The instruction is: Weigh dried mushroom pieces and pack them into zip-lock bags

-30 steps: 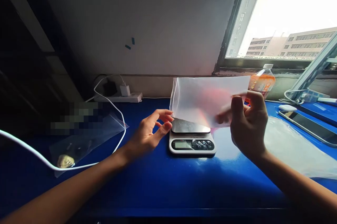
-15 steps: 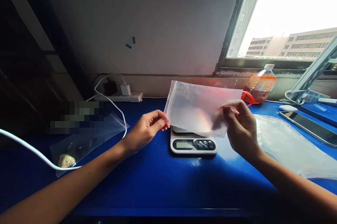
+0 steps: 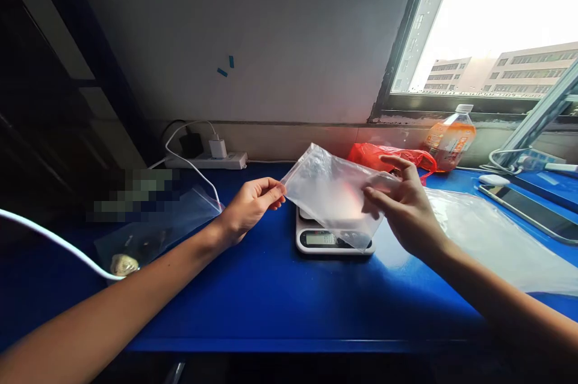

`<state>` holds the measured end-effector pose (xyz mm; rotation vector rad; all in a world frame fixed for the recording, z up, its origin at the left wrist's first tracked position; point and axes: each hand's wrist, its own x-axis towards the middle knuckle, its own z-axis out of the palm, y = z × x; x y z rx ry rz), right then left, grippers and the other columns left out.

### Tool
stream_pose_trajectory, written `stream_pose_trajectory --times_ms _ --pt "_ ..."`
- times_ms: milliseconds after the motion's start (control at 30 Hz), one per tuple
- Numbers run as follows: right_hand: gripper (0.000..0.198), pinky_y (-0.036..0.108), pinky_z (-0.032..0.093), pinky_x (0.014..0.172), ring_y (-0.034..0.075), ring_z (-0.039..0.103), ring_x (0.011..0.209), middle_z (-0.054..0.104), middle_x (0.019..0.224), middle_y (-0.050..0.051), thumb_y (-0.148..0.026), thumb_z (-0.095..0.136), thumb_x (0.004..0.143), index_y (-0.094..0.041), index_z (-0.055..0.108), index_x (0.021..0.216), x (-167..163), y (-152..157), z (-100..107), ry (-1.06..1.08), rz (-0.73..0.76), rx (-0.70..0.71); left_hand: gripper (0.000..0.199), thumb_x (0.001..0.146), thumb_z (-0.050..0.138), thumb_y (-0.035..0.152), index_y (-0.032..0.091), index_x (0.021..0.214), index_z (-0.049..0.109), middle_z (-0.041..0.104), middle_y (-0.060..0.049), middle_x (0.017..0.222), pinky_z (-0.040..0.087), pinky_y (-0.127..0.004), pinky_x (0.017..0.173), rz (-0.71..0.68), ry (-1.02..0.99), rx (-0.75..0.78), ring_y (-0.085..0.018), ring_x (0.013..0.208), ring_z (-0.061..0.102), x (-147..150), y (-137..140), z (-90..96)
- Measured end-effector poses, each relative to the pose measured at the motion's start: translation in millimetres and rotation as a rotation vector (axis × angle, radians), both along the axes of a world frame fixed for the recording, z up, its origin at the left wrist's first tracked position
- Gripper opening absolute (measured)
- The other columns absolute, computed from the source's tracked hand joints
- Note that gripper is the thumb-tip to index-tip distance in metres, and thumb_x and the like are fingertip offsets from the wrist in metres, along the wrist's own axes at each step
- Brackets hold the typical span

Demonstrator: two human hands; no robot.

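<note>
In the head view, my left hand pinches one corner of a clear plastic zip bag, which hangs tilted above the desk. My right hand is at the bag's other end with thumb and index finger spread apart. Some of its fingers show dimly behind the film. Beneath the bag stands a white kitchen scale; its platform and part of its button panel are covered by the film. Another clear bag lies left of my left hand, with a pale lump inside.
A stack of clear bags lies at right, near a phone. Behind are a red plastic bag and an orange drink bottle. A white cable crosses the left side; a power strip sits by the wall.
My right hand's fingers have spread apart from their pinch. The bag has tilted, its right lower corner dropping over the scale's front. The red bag behind shows more.
</note>
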<state>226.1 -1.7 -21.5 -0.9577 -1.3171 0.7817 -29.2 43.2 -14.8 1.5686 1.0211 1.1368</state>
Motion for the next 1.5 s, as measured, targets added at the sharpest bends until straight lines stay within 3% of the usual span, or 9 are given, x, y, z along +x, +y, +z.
stream_pose_trajectory --times_ms 267,433,500,600,733,867,1000,1133,1500 --pt "0.020 0.026 0.039 0.040 0.013 0.051 0.038 0.053 0.051 -0.008 -0.033 0.062 0.082 -0.026 0.047 0.094 3.3 -9.4 1.2 0.041 0.146 0.008 0.029 0.066 0.075 0.041 0.015 0.068 0.062 0.059 0.000 0.068 0.042 -0.027 0.065 0.111 -0.097 -0.037 -0.012 0.065 0.052 -7.7 1.4 11.7" --pt "0.016 0.027 0.044 0.050 0.014 0.056 0.052 0.060 0.060 -0.003 -0.037 0.060 0.088 -0.024 0.052 0.090 3.4 -26.9 1.8 -0.323 0.429 0.006 0.030 0.064 0.078 0.037 0.015 0.072 0.061 0.060 0.000 0.072 0.045 -0.026 0.067 0.110 -0.257 -0.110 -0.011 0.066 0.053 -10.6 2.2 14.0" --pt "0.013 0.025 0.037 0.047 0.011 0.048 0.049 0.053 0.058 -0.004 -0.036 0.058 0.090 -0.025 0.051 0.090 -0.1 -32.3 3.4 -0.397 0.359 0.093 0.027 0.069 0.074 0.037 0.015 0.073 0.059 0.057 0.002 0.066 0.043 -0.025 0.063 0.069 -0.194 -0.044 -0.010 0.061 0.050 -11.5 -0.1 15.2" --pt "0.010 0.025 0.031 0.045 0.010 0.039 0.047 0.044 0.057 -0.006 -0.031 0.054 0.093 -0.026 0.046 0.090 -4.0 -29.9 6.7 -0.348 0.056 0.273 0.024 0.078 0.066 0.039 0.016 0.074 0.058 0.052 0.004 0.058 0.040 -0.025 0.057 -0.030 0.037 0.089 -0.010 0.054 0.046 -8.6 -8.7 16.4" --pt "0.019 0.030 0.044 0.059 0.015 0.054 0.065 0.056 0.076 0.000 -0.025 0.058 0.087 -0.025 0.047 0.103 -9.8 -18.8 7.0 -0.482 -0.164 0.367 0.022 0.086 0.057 0.038 0.018 0.078 0.062 0.059 0.001 0.063 0.039 -0.026 0.054 -0.088 0.397 0.282 -0.013 0.056 0.051 5.3 -26.9 10.5" --pt "0.032 0.036 0.049 0.077 0.020 0.060 0.088 0.063 0.100 0.007 -0.016 0.057 0.081 -0.023 0.047 0.111 -29.5 -19.4 3.2 -0.732 0.064 0.329 0.018 0.090 0.054 0.030 0.018 0.082 0.065 0.066 -0.001 0.074 0.044 -0.026 0.062 -0.181 0.505 0.493 -0.015 0.067 0.060 19.8 -42.4 0.6" --pt "0.029 0.031 0.048 0.068 0.017 0.059 0.079 0.063 0.090 0.003 -0.007 0.051 0.077 -0.023 0.045 0.102 -48.5 -21.7 3.4 -0.746 0.326 0.142 0.016 0.090 0.054 0.025 0.018 0.079 0.064 0.067 -0.001 0.075 0.045 -0.025 0.063 -0.217 0.496 0.515 -0.014 0.068 0.062 22.6 -47.6 -1.9" --pt "0.031 0.026 0.045 0.062 0.013 0.056 0.069 0.060 0.079 -0.001 -0.006 0.051 0.077 -0.023 0.045 0.101 -49.9 -17.6 3.9 -0.620 0.309 0.043 0.018 0.091 0.054 0.027 0.017 0.081 0.066 0.068 -0.001 0.074 0.044 -0.024 0.061 -0.186 0.502 0.442 -0.014 0.067 0.062 19.2 -46.1 1.9" --pt "0.029 0.028 0.042 0.061 0.015 0.053 0.069 0.060 0.082 0.002 -0.002 0.046 0.077 -0.022 0.042 0.097 -54.2 -21.1 -7.2 -0.781 0.154 0.201 0.020 0.092 0.053 0.025 0.018 0.075 0.060 0.063 0.001 0.069 0.042 -0.023 0.057 -0.144 0.545 0.540 -0.012 0.062 0.058 22.1 -50.2 -1.6"
